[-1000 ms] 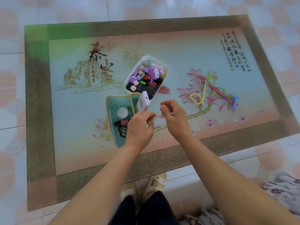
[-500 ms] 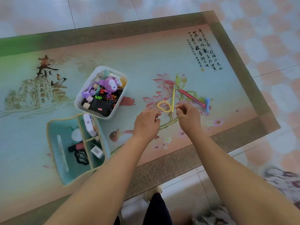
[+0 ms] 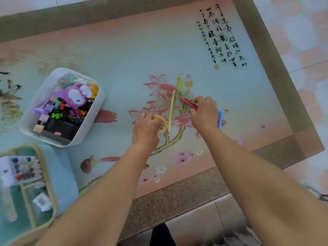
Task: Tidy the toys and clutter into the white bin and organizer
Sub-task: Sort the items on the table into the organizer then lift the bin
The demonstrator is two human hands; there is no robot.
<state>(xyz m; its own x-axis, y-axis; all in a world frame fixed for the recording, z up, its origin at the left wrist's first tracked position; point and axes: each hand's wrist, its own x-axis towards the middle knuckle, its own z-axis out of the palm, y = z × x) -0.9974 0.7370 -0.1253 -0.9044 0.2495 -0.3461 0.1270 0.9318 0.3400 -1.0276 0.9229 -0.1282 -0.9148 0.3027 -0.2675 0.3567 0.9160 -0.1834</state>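
The white bin [image 3: 33,105] at the left holds a purple plush toy [image 3: 75,95] and several small toys. Below it the teal organizer [image 3: 53,176] holds a white box and small items. My left hand [image 3: 145,126] grips a yellow coiled hair tie [image 3: 163,122] on the table. A thin yellow stick [image 3: 171,110] lies just right of the hair tie. My right hand [image 3: 204,111] pinches a pink pen [image 3: 188,102]. A light blue object [image 3: 220,118] shows past my right hand, mostly hidden.
The low table [image 3: 177,197] has a painted top with lotus flowers and calligraphy and a speckled brown border. Tiled floor surrounds it. My dark trousers show below the near edge.
Both hands moved right from the organizer to the loose items. The white box now sits in the organizer. My left hand took the hair tie and my right hand took the pink pen.
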